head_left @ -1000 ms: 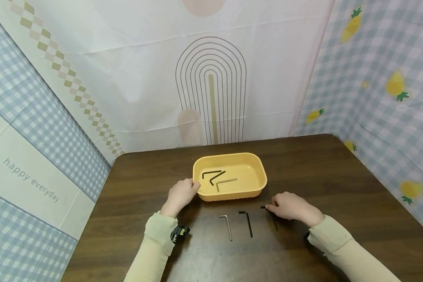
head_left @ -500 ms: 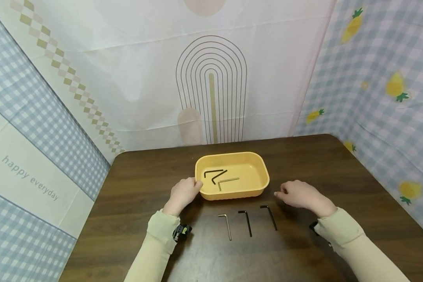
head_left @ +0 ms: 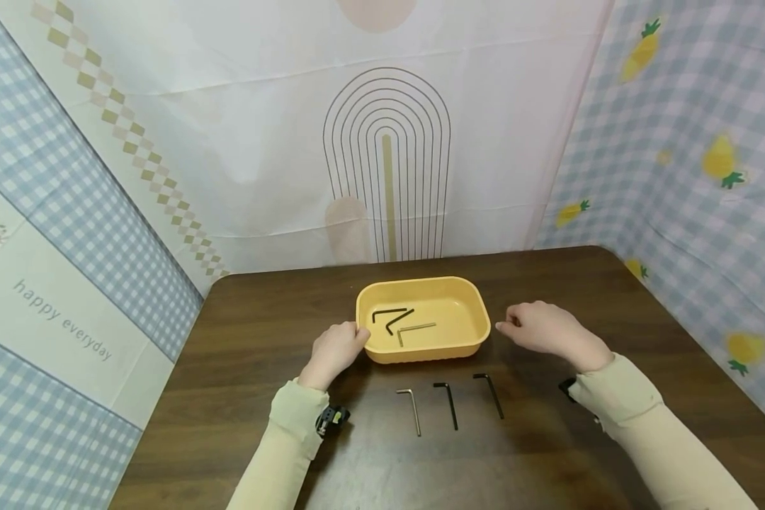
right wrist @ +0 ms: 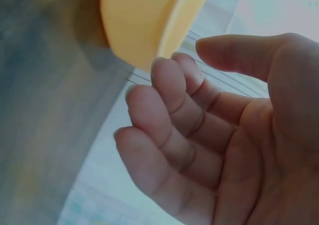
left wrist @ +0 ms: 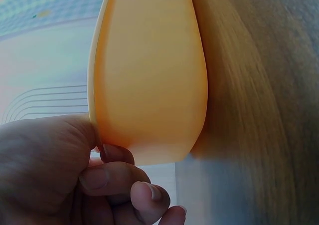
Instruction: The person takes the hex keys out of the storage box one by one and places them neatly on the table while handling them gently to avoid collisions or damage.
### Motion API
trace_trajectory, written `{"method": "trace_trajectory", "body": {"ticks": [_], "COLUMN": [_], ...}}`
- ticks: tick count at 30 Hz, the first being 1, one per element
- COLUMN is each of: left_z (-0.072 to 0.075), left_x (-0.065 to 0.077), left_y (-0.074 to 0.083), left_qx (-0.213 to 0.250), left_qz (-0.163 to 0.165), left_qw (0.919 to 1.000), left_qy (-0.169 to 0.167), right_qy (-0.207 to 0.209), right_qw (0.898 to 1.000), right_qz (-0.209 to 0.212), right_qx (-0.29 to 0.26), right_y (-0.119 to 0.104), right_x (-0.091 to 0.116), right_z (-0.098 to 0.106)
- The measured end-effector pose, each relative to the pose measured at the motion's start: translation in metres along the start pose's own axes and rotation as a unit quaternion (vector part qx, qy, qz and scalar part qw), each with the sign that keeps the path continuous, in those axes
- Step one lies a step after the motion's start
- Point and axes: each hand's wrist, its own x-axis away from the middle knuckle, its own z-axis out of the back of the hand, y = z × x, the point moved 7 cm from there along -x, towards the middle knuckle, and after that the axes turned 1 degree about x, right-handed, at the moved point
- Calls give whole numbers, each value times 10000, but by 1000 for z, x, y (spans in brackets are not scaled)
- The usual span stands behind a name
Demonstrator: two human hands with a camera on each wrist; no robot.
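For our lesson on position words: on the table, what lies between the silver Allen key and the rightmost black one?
One other black Allen key, as the head view shows.

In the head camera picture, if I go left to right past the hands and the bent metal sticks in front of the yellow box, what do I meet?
left hand → pale metal stick → first black stick → second black stick → right hand

Hd cam above; all share tub (head_left: 430, 353).
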Motion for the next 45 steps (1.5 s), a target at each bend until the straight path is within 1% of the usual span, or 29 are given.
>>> {"method": "trace_trajectory", "body": {"ticks": [3, 6, 12, 18, 26, 33, 38, 45], "left_z": [0, 1, -1, -3, -2, 0, 0, -1], "left_x": [1, 1, -1, -1, -1, -2, 0, -1], "left_y": [0, 0, 0, 0, 1, 1, -1, -2], "left_qx": [27, 55, 56, 59, 114, 60, 59, 44], "left_qz": [-1, -7, -23, -48, -53, -54, -23, -37], "left_qw": [10000, 10000, 10000, 10000, 9999, 10000, 10000, 10000], "left_qy": [2, 11, 11, -12, -2, 56, 32, 25], "right_qy": [111, 181, 135, 90, -72, -271, -379, -571], "right_qw": [9999, 9998, 9994, 9988, 9968, 9946, 9936, 9904], "right_qz": [51, 122, 303, 414, 663, 753, 847, 999], "right_qx": [41, 47, 55, 236, 449, 654, 651, 772], "right_y": [-6, -11, -25, -41, -58, -75, -88, -101], "right_x": [-4, -10, -21, -38, -56, -73, -84, -94], "right_z": [9, 14, 14, 14, 9, 8, 6, -7]}}
